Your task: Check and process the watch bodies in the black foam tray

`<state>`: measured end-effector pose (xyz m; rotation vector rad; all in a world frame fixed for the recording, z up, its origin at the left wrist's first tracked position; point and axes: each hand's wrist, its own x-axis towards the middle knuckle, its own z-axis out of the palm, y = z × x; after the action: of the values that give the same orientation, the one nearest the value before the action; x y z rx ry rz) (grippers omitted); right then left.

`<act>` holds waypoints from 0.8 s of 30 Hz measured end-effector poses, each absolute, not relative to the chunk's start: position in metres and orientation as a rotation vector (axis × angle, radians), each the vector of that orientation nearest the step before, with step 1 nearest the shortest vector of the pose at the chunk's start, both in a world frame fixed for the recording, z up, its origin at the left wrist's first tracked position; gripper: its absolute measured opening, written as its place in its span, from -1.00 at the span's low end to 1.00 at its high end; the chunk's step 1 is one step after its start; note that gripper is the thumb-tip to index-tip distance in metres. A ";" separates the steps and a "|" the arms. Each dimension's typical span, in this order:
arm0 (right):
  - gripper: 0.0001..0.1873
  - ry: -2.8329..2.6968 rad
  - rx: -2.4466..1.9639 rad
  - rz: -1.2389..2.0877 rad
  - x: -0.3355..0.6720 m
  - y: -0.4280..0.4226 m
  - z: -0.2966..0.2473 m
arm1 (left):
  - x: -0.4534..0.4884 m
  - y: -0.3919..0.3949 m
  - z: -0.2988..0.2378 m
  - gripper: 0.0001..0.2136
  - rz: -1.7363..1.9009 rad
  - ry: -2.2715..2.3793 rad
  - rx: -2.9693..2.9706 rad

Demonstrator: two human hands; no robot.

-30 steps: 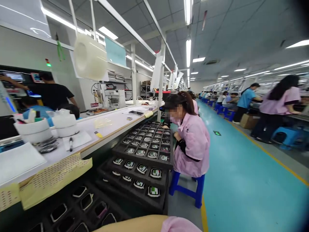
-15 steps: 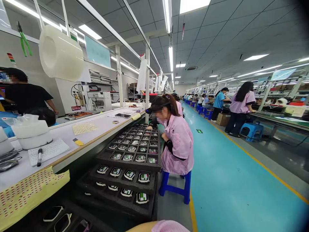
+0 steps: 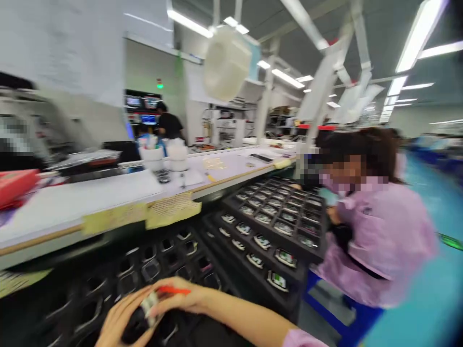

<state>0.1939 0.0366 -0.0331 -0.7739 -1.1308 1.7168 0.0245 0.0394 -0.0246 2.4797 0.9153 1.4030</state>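
Both my hands are low in the head view, together above a black foam tray [image 3: 202, 318], and motion blurs them. Curled fingers of my left hand [image 3: 117, 315] wrap round a smartwatch case [image 3: 149, 308] with a pale edge; a dark patch beneath it is hard to make out. From the right, my right hand [image 3: 181, 295] reaches in, its fingers closed at the same case. A slim red stick [image 3: 173, 290] lies in its grip; its kind is unclear. Several dark-faced watch cases [image 3: 151, 270] sit in the tray's compartments around my hands.
Stacked foam trays [image 3: 249, 284] of watches stand to the right. Beside them a co-worker in a pink jacket [image 3: 383, 241] sits on a blue stool [image 3: 333, 313]. A white bench shelf [image 3: 123, 193] runs behind, with yellow sheets [image 3: 173, 209] at its edge and a hanging roll [image 3: 227, 62] above.
The view has swung left and down, so the co-worker and trays sit farther right. Both hands, the pale watch case and the red stick are now visible; earlier only part of an arm showed.
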 end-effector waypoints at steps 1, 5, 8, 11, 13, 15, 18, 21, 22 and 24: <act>-0.41 -1.071 -0.777 1.651 0.195 0.032 -0.028 | 0.018 0.033 -0.024 -0.67 1.360 0.908 2.503; -0.47 -1.024 -0.673 1.474 0.206 0.020 -0.012 | 0.016 0.017 -0.017 -0.63 1.211 1.075 2.312; -0.52 -1.074 -0.674 1.355 0.211 0.012 -0.008 | 0.020 0.011 -0.013 -0.60 1.143 1.130 2.157; -0.48 -1.144 -0.758 1.295 0.211 0.004 -0.007 | 0.021 0.005 -0.011 -0.57 1.120 1.138 2.092; -0.48 -1.169 -0.795 1.265 0.209 0.002 -0.007 | 0.021 0.004 -0.011 -0.56 1.119 1.134 2.079; -0.47 -1.191 -0.813 1.248 0.208 0.001 -0.005 | 0.020 0.004 -0.012 -0.56 1.118 1.128 2.076; -0.46 -1.212 -0.810 1.241 0.207 0.001 -0.003 | 0.020 0.005 -0.013 -0.55 1.116 1.127 2.079; -0.45 -1.232 -0.812 1.215 0.206 0.001 -0.003 | 0.020 0.005 -0.012 -0.56 1.125 1.130 2.091; -0.45 -1.246 -0.820 1.196 0.206 0.000 -0.003 | 0.020 0.005 -0.012 -0.56 1.130 1.127 2.099; -0.46 -1.277 -0.831 1.149 0.205 -0.001 -0.004 | 0.020 0.004 -0.013 -0.56 1.138 1.122 2.114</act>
<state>0.2052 -0.0013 -0.0036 -0.8312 -1.2770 1.1488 0.0204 0.0042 -0.0128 2.1145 1.1223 1.1385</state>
